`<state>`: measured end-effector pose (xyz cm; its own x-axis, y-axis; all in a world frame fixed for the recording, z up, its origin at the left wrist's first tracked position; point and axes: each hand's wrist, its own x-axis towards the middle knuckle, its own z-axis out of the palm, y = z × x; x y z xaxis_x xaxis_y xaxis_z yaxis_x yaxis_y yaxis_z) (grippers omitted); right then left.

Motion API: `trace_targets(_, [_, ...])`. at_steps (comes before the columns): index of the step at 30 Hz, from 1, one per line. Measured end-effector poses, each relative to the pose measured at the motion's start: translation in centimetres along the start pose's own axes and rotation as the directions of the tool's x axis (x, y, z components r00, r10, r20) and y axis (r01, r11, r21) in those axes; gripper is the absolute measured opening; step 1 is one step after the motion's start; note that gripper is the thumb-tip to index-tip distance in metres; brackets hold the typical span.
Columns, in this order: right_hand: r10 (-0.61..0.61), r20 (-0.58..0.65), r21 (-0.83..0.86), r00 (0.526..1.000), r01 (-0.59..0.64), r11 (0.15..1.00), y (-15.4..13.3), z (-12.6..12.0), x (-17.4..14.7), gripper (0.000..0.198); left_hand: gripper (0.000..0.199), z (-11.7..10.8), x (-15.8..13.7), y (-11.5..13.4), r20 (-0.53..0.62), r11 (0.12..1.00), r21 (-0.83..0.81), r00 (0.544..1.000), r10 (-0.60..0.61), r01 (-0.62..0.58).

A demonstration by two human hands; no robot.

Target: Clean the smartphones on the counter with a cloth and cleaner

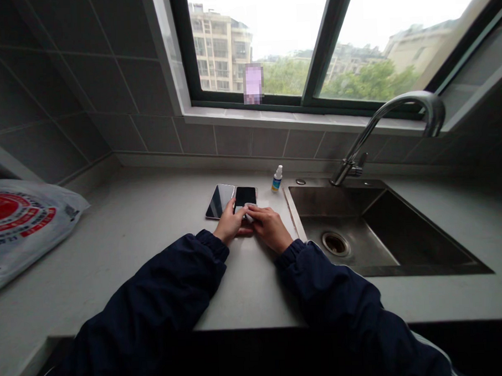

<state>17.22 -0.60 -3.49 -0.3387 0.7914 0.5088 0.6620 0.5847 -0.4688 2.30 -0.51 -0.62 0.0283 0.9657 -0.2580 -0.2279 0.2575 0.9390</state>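
Note:
My left hand (228,223) is closed around a black-screened smartphone (246,195), its thumb along the phone's left side and fingers partly under the near end. Pressed to the lower part of the screen is a small white wipe (249,206), pinched under the fingers of my right hand (271,226). Left of the phone, a larger dark-screened tablet (220,201) with a pale rim lies flat on the counter. A small white spray bottle (277,180) with a blue and yellow label stands upright beyond my right hand, apart from it.
The pale countertop (152,214) runs below a window (261,43). A steel sink (339,223) with a curved chrome faucet (373,127) is on the right. At the far left sits a white plastic bag (28,220) with red print.

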Motion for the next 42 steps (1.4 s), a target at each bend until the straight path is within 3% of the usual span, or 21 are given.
trace_targets(6, [0.012, -0.006, 0.033, 1.000, -0.011, 0.999, -0.1, 0.0, -0.1, 0.045, 0.073, 0.2, -0.4, -0.4, -0.027, 0.993, 0.064, 0.995, 0.099, -0.097])
trace_targets(27, [0.083, 0.024, 0.118, 0.996, -0.085, 0.989, -0.1, 0.0, -0.2, 0.034, 0.081, -0.9, 0.1, -0.2, 0.004, 0.993, 0.053, 0.994, 0.109, -0.109])
trace_targets(32, [0.094, 0.027, 0.081, 0.995, -0.095, 0.992, -0.4, -0.2, -0.2, 0.030, 0.074, -0.6, -0.1, 0.1, 0.033, 0.983, 0.151, 0.994, 0.102, -0.105])
trace_targets(37, [0.126, -0.004, 0.039, 0.992, -0.126, 0.991, -0.7, -0.5, -0.2, 0.021, 0.064, -0.7, 0.0, 0.0, 0.023, 0.987, 0.141, 0.997, 0.074, -0.076])
trace_targets(40, [0.147, -0.030, 0.033, 0.989, -0.146, 0.989, -0.8, -0.6, -0.2, 0.019, 0.055, -1.2, 0.2, 0.3, -0.013, 0.962, 0.199, 0.981, 0.195, -0.188])
trace_targets(42, [0.166, -0.054, 0.037, 0.985, -0.164, 0.986, -0.8, -0.7, -0.1, 0.019, 0.042, -1.9, 0.6, 0.8, -0.047, 0.889, 0.305, 0.928, 0.371, -0.340])
